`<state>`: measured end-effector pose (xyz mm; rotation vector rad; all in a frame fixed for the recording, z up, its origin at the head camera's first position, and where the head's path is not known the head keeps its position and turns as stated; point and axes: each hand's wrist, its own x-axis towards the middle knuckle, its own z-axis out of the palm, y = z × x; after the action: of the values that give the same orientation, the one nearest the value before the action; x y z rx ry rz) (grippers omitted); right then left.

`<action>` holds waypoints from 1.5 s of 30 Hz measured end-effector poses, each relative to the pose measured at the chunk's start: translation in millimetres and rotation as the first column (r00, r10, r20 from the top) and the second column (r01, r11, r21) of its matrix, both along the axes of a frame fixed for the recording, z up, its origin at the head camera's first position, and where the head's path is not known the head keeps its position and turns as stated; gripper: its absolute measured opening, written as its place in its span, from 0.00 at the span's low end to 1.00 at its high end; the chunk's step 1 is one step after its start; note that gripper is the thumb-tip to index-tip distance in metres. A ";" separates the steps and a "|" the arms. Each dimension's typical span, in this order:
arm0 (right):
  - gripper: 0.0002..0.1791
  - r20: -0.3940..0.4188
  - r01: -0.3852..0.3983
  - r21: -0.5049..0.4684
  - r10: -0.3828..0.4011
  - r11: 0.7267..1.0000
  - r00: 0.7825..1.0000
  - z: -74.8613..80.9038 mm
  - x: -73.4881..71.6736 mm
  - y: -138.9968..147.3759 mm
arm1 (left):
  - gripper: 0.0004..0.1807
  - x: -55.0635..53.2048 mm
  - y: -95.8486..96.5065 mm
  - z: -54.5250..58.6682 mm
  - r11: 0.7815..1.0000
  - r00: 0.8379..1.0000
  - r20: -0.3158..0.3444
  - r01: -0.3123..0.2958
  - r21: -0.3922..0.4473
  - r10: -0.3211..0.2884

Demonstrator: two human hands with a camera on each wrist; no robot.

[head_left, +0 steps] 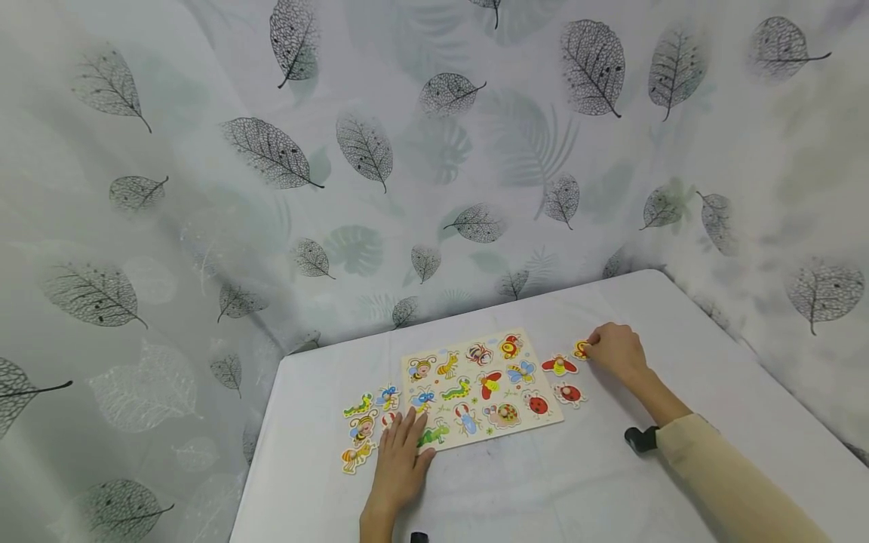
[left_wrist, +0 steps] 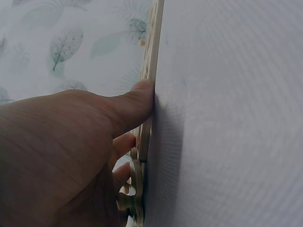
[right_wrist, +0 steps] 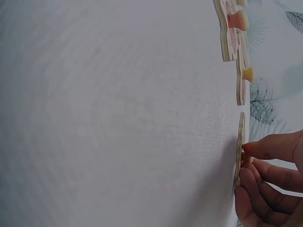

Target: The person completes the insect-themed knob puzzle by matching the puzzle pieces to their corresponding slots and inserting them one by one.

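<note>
- Head view: the right hand (head_left: 616, 353) is at the far right of the puzzle board (head_left: 514, 394), with a yellow piece (head_left: 580, 349) at its fingertips.
- Right grip: narrow; the right wrist view shows thumb and fingers pinching close to the face of the piece.
- Position: the yellow piece is just beyond the red-winged piece (head_left: 560, 366); the ladybug piece (head_left: 569, 394) lies nearer, beside the board. Whether its edge touches the table (head_left: 543, 490) cannot be told.
- Left hand (head_left: 399, 461): fingers extended over the board's near left corner, thumb against its near edge, nothing gripped. The caterpillar piece (head_left: 357, 406) and bee piece (head_left: 363, 427) lie beside it.
- Handling: the pieces look like thin wood, presumably light and stiff; breakage appears unlikely, though narrow outlines could chip.
- Hold point: use the raised knob (right_wrist: 248, 74), as seen on a neighbouring piece; thin edges would probably be harder to lift.
</note>
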<state>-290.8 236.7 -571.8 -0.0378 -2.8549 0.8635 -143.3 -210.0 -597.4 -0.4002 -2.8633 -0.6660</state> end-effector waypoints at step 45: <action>0.09 -0.029 0.006 -0.042 -0.007 0.999 1.000 19.5 -10.5 -32.1 | 0.32 -0.7 -3.0 -7.8 1.000 1.000 -0.016 0.007 0.006 -0.007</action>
<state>-301.3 204.6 -552.3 -0.0388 -2.8082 0.9154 -144.0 -213.0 -605.2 -0.4123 -2.8457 -0.6696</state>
